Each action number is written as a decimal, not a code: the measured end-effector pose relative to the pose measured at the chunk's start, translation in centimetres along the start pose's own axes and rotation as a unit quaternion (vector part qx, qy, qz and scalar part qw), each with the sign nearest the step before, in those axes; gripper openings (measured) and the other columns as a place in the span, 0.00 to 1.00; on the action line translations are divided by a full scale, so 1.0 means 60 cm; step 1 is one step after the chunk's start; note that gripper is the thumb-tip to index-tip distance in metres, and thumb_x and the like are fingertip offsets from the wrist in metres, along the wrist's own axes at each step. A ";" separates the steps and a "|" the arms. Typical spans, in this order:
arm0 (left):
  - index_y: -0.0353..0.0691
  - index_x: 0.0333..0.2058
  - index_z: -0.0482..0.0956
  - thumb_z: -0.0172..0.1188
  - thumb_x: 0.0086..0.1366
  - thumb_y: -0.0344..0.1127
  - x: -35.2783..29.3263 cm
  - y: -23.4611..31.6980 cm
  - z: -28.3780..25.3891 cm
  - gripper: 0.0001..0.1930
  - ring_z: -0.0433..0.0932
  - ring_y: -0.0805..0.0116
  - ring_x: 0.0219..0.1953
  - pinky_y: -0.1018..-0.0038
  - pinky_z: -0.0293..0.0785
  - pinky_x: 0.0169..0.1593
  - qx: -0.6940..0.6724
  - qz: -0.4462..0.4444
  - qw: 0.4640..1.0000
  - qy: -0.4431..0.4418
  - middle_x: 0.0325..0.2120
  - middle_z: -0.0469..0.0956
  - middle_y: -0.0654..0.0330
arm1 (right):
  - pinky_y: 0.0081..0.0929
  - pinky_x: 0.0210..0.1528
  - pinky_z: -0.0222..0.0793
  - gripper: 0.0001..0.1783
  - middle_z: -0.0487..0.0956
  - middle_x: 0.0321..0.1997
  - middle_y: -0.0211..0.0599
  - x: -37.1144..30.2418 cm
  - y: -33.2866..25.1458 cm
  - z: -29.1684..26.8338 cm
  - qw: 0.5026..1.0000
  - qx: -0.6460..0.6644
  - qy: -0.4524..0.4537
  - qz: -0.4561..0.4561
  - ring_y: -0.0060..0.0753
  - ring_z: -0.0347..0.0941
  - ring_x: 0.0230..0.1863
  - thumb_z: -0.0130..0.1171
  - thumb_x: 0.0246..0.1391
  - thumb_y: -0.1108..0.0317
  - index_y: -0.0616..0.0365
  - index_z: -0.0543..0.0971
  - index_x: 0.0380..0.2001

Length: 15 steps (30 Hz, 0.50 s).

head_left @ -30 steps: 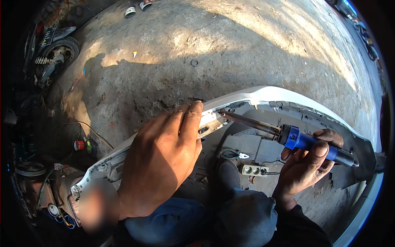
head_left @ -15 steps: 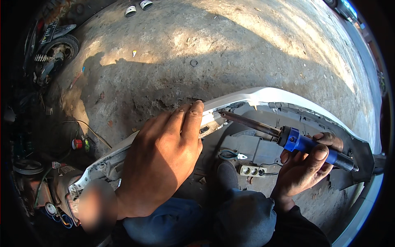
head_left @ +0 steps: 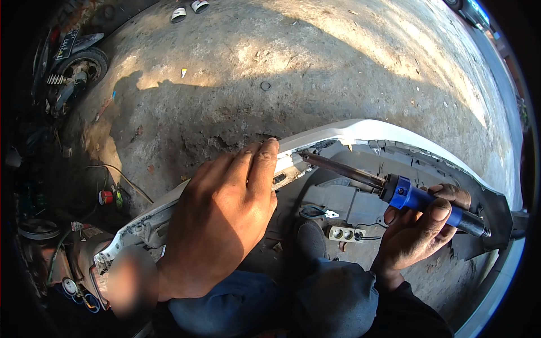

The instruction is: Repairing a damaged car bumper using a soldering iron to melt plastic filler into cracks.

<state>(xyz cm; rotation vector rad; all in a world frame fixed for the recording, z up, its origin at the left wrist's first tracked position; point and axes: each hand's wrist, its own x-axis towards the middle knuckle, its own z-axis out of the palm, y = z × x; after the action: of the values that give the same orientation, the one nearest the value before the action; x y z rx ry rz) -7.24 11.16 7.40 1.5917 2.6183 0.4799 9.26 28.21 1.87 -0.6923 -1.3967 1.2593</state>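
A white car bumper (head_left: 363, 130) curves across the view, its rough inner side facing me. My left hand (head_left: 225, 219) grips its upper edge left of the middle, fingers close together and draped over the rim; the thumb is mostly hidden. In my right hand (head_left: 417, 234) is a soldering iron (head_left: 414, 196) with a blue handle, held between thumb and fingers. Its long metal barrel points up and left. The tip touches, or nearly touches, the bumper's inner edge just right of my left fingers.
Below the iron, pliers (head_left: 318, 212) and a power strip (head_left: 345, 234) with a dark plug lie near my shoe (head_left: 311, 239). A motorcycle wheel (head_left: 84, 67) stands at the far left. A red-lidded can (head_left: 105, 197) and a gauge (head_left: 69, 286) are at the left. Two white cups (head_left: 179, 15) lie far off.
Hardly anything differs. Both hands, the soldering iron and the bumper keep practically the same place.
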 end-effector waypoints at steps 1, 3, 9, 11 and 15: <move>0.34 0.56 0.71 0.65 0.52 0.25 0.000 0.000 0.001 0.29 0.79 0.49 0.44 0.61 0.76 0.49 -0.005 -0.010 1.000 0.000 0.43 0.78 0.48 | 0.23 0.36 0.77 0.29 0.73 0.37 0.38 0.000 -0.007 0.002 1.000 0.005 -0.008 0.018 0.27 0.73 0.37 0.73 0.47 0.49 0.59 0.72 0.37; 0.34 0.56 0.71 0.65 0.52 0.25 0.000 0.000 0.001 0.29 0.79 0.49 0.44 0.61 0.76 0.49 -0.004 -0.012 1.000 -0.001 0.44 0.78 0.48 | 0.23 0.35 0.77 0.28 0.73 0.37 0.38 0.001 -0.008 0.004 0.999 0.011 -0.016 0.036 0.27 0.72 0.37 0.73 0.47 0.49 0.59 0.72 0.37; 0.34 0.56 0.71 0.65 0.52 0.25 0.000 0.001 0.001 0.29 0.78 0.49 0.44 0.61 0.76 0.49 -0.003 -0.015 1.000 -0.001 0.44 0.78 0.48 | 0.22 0.39 0.73 0.26 0.73 0.36 0.39 0.009 0.006 0.001 0.999 -0.020 -0.001 -0.041 0.26 0.71 0.36 0.72 0.49 0.50 0.61 0.73 0.35; 0.34 0.56 0.71 0.65 0.52 0.25 0.000 0.000 0.002 0.29 0.78 0.49 0.44 0.61 0.76 0.49 -0.004 -0.015 1.000 -0.003 0.44 0.78 0.48 | 0.22 0.40 0.72 0.24 0.73 0.36 0.39 0.009 0.004 0.005 0.999 -0.007 -0.010 -0.034 0.26 0.71 0.37 0.72 0.50 0.52 0.61 0.74 0.35; 0.34 0.55 0.71 0.65 0.52 0.24 -0.001 0.002 -0.002 0.29 0.79 0.49 0.44 0.61 0.76 0.49 -0.003 -0.018 1.000 -0.002 0.44 0.78 0.48 | 0.22 0.41 0.72 0.23 0.73 0.36 0.39 0.013 -0.001 0.005 0.998 -0.014 -0.021 -0.055 0.25 0.71 0.37 0.71 0.50 0.53 0.60 0.74 0.35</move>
<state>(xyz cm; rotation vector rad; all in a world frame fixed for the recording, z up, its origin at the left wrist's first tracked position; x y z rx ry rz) -7.12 11.15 7.57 1.5399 2.6350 0.4815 8.79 28.84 2.20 -0.6036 -1.4688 1.1756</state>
